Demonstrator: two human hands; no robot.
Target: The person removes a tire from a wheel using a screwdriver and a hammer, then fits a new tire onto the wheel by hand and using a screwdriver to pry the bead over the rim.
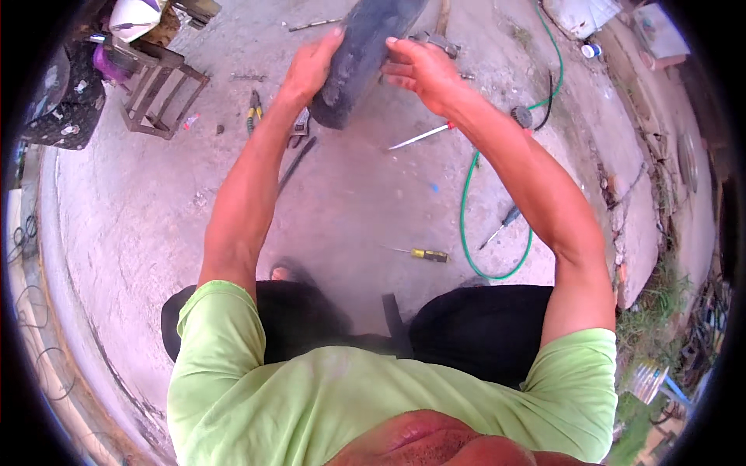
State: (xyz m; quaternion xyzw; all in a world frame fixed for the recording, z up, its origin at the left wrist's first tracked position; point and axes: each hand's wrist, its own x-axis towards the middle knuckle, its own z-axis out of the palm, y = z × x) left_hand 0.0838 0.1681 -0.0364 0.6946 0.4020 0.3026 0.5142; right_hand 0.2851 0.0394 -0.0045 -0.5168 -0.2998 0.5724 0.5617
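The ground is a rough concrete floor (365,210) outdoors, grey and dusty, with grass and rubble along its edge at 4 o'clock. The person sits low over it, in a light green shirt and dark trousers, and both forearms reach up toward 12 o'clock.

There, the two hands hold a dark tyre piece (365,54), a long curved black thing that runs from 12 o'clock down a little to the left. The left hand (311,66) lies on its left side, the fingers curled over the edge, so this grip is closed on it. The right hand (423,70) presses on its right side, the thumb on top and the fingers partly bent; this grip also holds it, but more loosely.

Just under the hands, near 11 o'clock, yellow-handled pliers (254,111) lie on the floor. A red-handled screwdriver (421,137) lies just below the right hand. A yellow-handled screwdriver (423,253) lies near the centre, and a blue-handled screwdriver (501,225) is at 3 o'clock, beside a green hose (466,194) that loops across the floor. A rusty metal stool (159,93) stands at 10 o'clock.
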